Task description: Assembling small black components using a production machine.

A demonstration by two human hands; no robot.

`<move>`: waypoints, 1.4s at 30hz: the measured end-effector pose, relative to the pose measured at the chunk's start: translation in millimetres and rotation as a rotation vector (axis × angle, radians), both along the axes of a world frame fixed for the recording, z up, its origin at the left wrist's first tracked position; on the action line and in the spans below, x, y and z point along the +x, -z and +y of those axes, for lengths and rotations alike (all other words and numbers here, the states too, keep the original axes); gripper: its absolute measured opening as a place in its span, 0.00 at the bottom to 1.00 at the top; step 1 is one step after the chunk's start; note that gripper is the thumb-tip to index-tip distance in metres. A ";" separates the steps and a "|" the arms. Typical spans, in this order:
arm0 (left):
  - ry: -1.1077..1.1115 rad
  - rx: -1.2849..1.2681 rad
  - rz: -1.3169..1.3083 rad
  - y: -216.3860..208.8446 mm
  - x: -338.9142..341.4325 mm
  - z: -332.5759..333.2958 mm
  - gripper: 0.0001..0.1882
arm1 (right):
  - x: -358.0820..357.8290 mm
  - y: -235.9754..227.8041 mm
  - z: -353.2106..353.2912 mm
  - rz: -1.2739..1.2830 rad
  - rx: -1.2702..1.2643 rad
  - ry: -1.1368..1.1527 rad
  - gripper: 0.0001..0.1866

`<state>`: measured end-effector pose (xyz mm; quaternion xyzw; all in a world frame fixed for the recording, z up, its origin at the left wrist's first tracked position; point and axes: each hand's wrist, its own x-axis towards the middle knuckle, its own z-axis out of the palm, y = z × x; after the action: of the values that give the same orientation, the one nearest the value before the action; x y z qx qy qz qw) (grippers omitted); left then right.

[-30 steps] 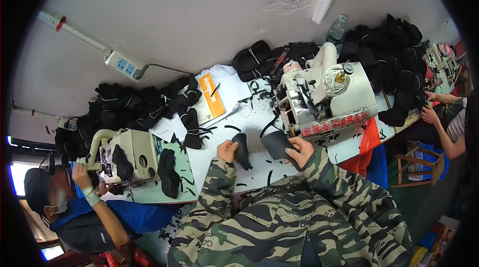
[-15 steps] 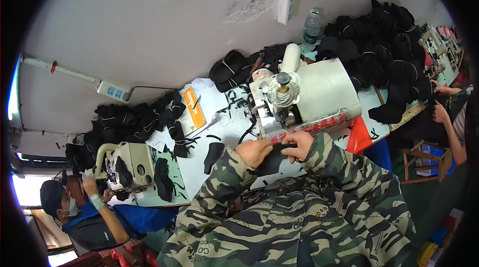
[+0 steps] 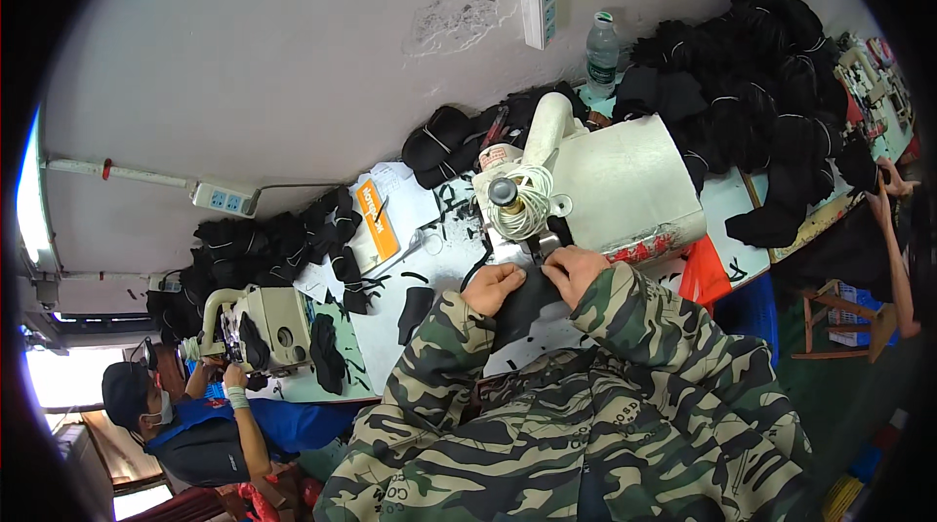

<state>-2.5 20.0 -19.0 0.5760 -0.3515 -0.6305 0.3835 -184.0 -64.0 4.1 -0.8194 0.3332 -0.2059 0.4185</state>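
Observation:
A dark, flat piece of black fabric [image 3: 523, 307] lies between my hands in front of an off-white sewing machine [image 3: 634, 176]. My left hand [image 3: 493, 289] pinches its left edge between thumb and fingers. With fingertips closed on the upper right edge, my right hand [image 3: 574, 274] is close to the machine's needle area, partly hidden by the hand itself. White cord [image 3: 527, 205] is coiled around the post at the machine's head. Another black fabric piece [image 3: 416, 313] lies on the table left of my left forearm.
Bundles of tied black pieces [image 3: 747, 83] are heaped at the right back. An orange-covered notebook [image 3: 379, 220], a plastic bottle [image 3: 602, 54] and a red bag [image 3: 705, 269] surround my machine. At the left a co-worker [image 3: 200, 424] sits at another sewing machine [image 3: 268, 327].
My hands have moved apart, and the fabric is spread flatter, its upper edge nearer the needle area. The co-worker's raised hand at the left has come down.

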 end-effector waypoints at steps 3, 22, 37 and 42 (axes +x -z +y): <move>0.072 0.001 -0.131 5.9 6.7 -4.5 0.13 | 3.9 -13.8 2.7 0.124 -0.090 0.087 0.09; 0.442 -0.195 -0.565 -37.7 16.5 -71.3 0.24 | -7.3 -29.4 -54.3 0.331 -0.164 -0.244 0.13; 0.332 -0.252 -0.514 -49.5 -24.5 -20.7 0.11 | -27.9 -23.8 -10.1 -0.016 0.533 -0.221 0.10; 0.352 -0.118 -0.420 -25.5 0.4 -9.9 0.12 | -9.1 0.6 4.8 -0.020 0.215 0.001 0.08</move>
<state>-2.0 10.1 6.5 0.6008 -0.5541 -0.5328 0.2194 -193.1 -59.2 3.5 -0.7674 0.3494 -0.1775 0.5074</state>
